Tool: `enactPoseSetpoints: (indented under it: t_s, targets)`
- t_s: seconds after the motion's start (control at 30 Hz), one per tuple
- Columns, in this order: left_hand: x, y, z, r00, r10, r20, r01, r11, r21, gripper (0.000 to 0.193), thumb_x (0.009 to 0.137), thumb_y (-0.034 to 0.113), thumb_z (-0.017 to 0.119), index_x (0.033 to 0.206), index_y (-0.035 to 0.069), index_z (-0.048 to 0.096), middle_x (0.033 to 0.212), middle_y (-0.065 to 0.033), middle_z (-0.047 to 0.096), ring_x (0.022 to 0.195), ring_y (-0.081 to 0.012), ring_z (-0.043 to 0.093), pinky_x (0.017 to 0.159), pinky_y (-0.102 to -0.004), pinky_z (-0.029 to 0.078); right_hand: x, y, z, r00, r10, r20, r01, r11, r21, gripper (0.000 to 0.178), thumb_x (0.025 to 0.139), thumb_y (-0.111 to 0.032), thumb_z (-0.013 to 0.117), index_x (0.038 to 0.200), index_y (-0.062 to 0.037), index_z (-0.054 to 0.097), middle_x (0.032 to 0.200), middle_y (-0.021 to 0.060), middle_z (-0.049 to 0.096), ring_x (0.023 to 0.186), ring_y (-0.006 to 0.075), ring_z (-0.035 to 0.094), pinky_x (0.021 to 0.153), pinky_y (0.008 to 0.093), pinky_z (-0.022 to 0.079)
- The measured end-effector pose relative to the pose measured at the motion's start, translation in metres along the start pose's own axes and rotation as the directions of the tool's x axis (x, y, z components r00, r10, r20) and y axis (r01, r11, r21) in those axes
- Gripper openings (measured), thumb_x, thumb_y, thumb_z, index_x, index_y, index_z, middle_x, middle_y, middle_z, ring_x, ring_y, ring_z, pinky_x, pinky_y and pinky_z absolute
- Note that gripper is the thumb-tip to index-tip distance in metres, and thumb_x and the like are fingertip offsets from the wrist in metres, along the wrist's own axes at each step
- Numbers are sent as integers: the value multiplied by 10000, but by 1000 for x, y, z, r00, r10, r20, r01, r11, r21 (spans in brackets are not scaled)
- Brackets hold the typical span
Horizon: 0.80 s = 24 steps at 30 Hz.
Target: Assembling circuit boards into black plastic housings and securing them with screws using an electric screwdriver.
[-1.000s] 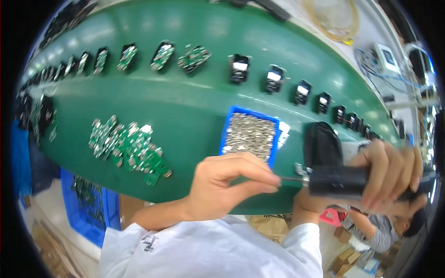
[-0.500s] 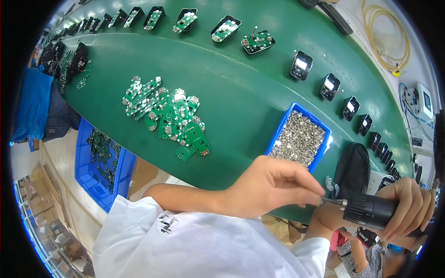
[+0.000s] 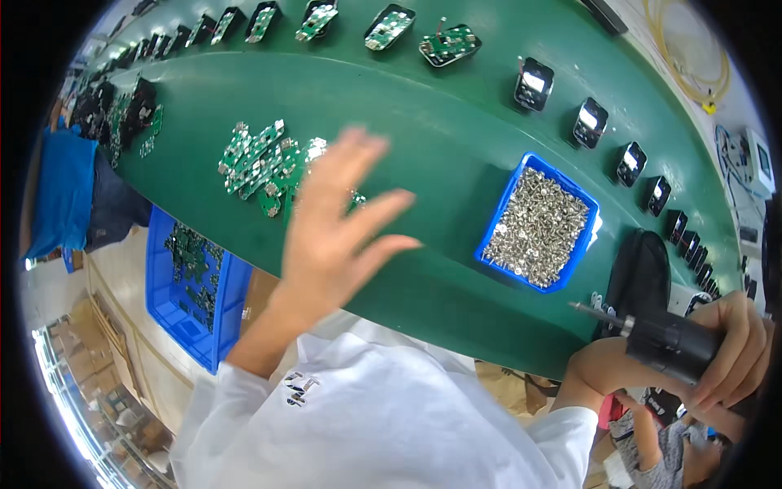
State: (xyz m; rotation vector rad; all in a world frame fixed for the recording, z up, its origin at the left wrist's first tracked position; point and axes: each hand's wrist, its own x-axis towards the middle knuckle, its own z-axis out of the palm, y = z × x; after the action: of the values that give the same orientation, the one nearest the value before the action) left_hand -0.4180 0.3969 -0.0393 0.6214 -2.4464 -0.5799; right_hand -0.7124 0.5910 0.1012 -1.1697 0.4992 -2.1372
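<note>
My left hand (image 3: pixel 330 228) is open with its fingers spread, reaching over a pile of green circuit boards (image 3: pixel 257 159) on the green table. It hides part of the pile, and nothing shows between its fingers. At the right, my right hand (image 3: pixel 733 350) is wrapped round a black electric screwdriver (image 3: pixel 672 346). The thin metal bit points left, with no screw that I can make out on its tip. Between the hands stands a blue bin (image 3: pixel 582 253) full of small silver screws (image 3: pixel 538 228).
Black housings (image 3: pixel 533 84) line the table's far side, several with circuit boards (image 3: pixel 388 27) on them. A black pouch (image 3: pixel 641 273) lies near the screwdriver. At the lower left is a blue crate (image 3: pixel 228 314) of boards. Blue cloth (image 3: pixel 65 183) and a person's grey sleeve (image 3: pixel 672 448) flank the table.
My left hand has left the screwdriver's bit and swung left to the board pile, its fingers opening from a pinch. The right hand still holds the screwdriver, slightly farther right.
</note>
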Motion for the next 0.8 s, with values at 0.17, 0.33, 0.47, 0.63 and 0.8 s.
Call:
enactPoseSetpoints:
  t_s: [0.17, 0.33, 0.47, 0.63, 0.8]
  targets:
    - [-29, -11, -21, 982, -143, 126, 118, 976, 184, 603, 651, 263, 877, 1204, 114, 689, 1577, -135, 415, 1490, -399, 318, 1239, -565, 212, 8, 23, 9, 1000, -23, -2, 23, 997, -79, 412, 971, -465, 604, 928, -56, 571, 575, -12, 488, 349, 116, 441, 313, 252, 488]
    - [-29, -38, -27, 953, -2, 304, -82, 961, 264, 542, 696, 220, 841, 1203, 118, 679, 1560, -109, 443, 1487, -326, 351, 1245, -579, 209, -1, -13, -13, 999, -26, 20, 28, 990, -138, 443, 973, -499, 585, 939, -58, 573, 580, -12, 487, 351, 117, 442, 313, 254, 484]
    - [-12, -40, -27, 911, 110, 397, -233, 932, 277, 427, 742, 161, 790, 1151, 116, 677, 1468, -85, 513, 1420, -283, 432, 1247, -568, 221, 15, 21, 15, 998, -12, 60, 21, 987, -162, 469, 974, -527, 570, 947, -59, 574, 584, -12, 486, 353, 119, 443, 313, 256, 481]
    - [27, -30, -25, 841, 199, 503, -344, 914, 214, 272, 788, 86, 720, 1053, 111, 664, 1278, -61, 590, 1269, -249, 540, 1245, -542, 247, 11, -1, 12, 993, 19, 119, 4, 981, -193, 502, 976, -562, 551, 958, -61, 576, 589, -12, 486, 355, 120, 444, 313, 259, 477]
    - [68, -15, -4, 740, 298, 603, -464, 875, 137, 178, 810, 70, 692, 972, 106, 627, 1070, -61, 580, 1084, -233, 579, 1218, -507, 307, 12, 1, 19, 988, 56, 141, -27, 978, -205, 522, 977, -580, 539, 970, -59, 578, 597, -9, 488, 359, 123, 448, 315, 262, 477]
